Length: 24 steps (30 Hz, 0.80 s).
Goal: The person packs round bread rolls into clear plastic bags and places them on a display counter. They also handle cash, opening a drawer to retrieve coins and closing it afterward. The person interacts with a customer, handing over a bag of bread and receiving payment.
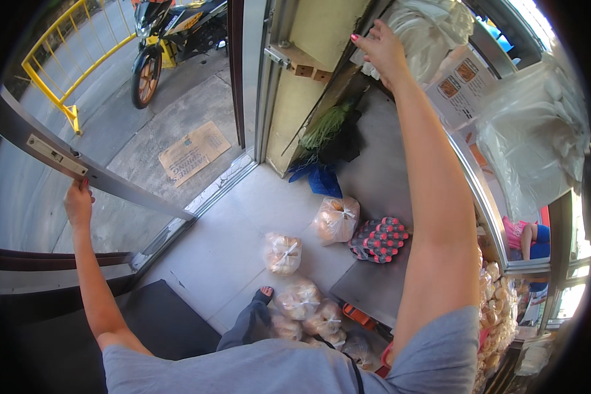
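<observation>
My left hand [79, 205] is closed round the edge of a metal-framed glass door [121, 188], just below its lock plate [56, 155]. My right arm reaches up to the far right. There my right hand [382, 54] is raised with fingers apart and nothing seen in it. Right beside it hangs a bunch of white plastic bags [430, 39]; whether the fingers touch them I cannot tell. The doorway stands open onto a concrete pavement, and its metal track [207, 197] runs along the tiled floor.
Bagged bread [299, 297] lies by my foot, with more bags [335, 220] farther off. A pack of red-capped bottles [379, 240] and a green plant [325, 130] sit beyond. Outside are a flattened cardboard [194, 152], a motorcycle [167, 49] and a yellow barrier [65, 62]. Clear bags [528, 131] hang right.
</observation>
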### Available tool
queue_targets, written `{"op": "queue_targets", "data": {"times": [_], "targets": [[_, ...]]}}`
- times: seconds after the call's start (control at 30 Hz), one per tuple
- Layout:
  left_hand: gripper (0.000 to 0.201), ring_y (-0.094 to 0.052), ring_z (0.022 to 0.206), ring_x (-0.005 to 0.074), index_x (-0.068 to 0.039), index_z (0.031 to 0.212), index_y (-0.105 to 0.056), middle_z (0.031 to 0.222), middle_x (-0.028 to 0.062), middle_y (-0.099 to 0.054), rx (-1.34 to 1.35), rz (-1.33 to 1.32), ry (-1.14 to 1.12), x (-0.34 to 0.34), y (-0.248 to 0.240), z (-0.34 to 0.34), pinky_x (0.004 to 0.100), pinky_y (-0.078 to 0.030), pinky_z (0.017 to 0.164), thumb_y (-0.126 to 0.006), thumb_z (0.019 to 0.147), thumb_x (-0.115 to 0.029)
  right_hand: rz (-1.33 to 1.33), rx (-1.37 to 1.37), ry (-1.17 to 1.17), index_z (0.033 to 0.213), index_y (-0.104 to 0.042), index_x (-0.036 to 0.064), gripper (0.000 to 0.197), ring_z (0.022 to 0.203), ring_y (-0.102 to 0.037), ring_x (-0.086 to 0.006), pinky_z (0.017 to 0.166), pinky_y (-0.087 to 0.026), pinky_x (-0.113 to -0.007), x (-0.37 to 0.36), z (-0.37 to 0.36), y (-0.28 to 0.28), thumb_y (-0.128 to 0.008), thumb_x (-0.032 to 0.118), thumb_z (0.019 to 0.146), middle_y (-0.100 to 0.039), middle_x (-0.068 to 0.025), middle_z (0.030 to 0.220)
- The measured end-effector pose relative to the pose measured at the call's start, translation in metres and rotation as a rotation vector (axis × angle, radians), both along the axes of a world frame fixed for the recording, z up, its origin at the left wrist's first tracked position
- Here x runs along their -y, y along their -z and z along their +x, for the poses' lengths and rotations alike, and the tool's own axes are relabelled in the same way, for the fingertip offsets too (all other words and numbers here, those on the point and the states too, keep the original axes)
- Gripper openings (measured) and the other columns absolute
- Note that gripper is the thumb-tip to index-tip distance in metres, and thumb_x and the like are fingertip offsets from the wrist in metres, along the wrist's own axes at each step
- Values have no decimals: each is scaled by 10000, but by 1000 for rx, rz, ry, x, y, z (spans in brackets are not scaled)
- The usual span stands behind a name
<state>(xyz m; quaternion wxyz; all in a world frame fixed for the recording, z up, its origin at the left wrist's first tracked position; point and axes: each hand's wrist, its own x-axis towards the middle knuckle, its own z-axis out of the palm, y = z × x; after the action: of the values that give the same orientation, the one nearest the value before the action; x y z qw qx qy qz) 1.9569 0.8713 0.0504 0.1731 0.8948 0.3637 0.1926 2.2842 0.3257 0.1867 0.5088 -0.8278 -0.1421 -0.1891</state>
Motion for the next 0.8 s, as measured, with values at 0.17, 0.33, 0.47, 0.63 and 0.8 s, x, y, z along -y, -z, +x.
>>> {"op": "queue_targets", "data": {"times": [0.17, 0.33, 0.47, 0.63, 0.8], "targets": [[262, -620, 536, 127, 9, 938, -654, 639, 65, -601, 71, -176, 25, -2, -14, -10, 252, -457, 490, -506, 937, -208, -572, 241, 367, 1019, -629, -23, 471, 953, -620, -379, 796, -498, -424, -23, 37, -11, -677, 384, 787, -646, -245, 981], [263, -611, 522, 129, 25, 986, -637, 657, 63, -607, 110, -251, 61, -15, -2, -18, 230, -448, 461, -514, 945, -203, -732, 260, 466, 807, -660, -8, 293, 838, -643, -385, 726, -500, -464, -35, 39, -9, -623, 281, 836, -664, -222, 843], [194, -623, 529, 118, 26, 875, -646, 636, 63, -608, 202, -264, 111, 9, -11, -3, 221, -444, 473, -517, 928, -109, -731, 344, 489, 823, -639, 3, 202, 782, -647, -383, 706, -501, -466, -32, 43, 0, -604, 201, 832, -659, -208, 778], [185, -632, 520, 129, 45, 841, -637, 626, 68, -605, 225, -264, 116, 32, -12, 27, 234, -450, 458, -518, 917, -75, -723, 395, 505, 855, -604, 3, 142, 725, -656, -352, 655, -518, -436, -32, 45, 4, -598, 140, 817, -647, -202, 757], [157, -618, 511, 147, 53, 847, -630, 632, 85, -595, 230, -248, 221, 53, -12, 61, 264, -466, 470, -510, 893, -36, -710, 381, 518, 888, -584, -9, 130, 724, -662, -342, 635, -529, -408, -37, 43, 4, -587, 99, 816, -647, -180, 764]]}}
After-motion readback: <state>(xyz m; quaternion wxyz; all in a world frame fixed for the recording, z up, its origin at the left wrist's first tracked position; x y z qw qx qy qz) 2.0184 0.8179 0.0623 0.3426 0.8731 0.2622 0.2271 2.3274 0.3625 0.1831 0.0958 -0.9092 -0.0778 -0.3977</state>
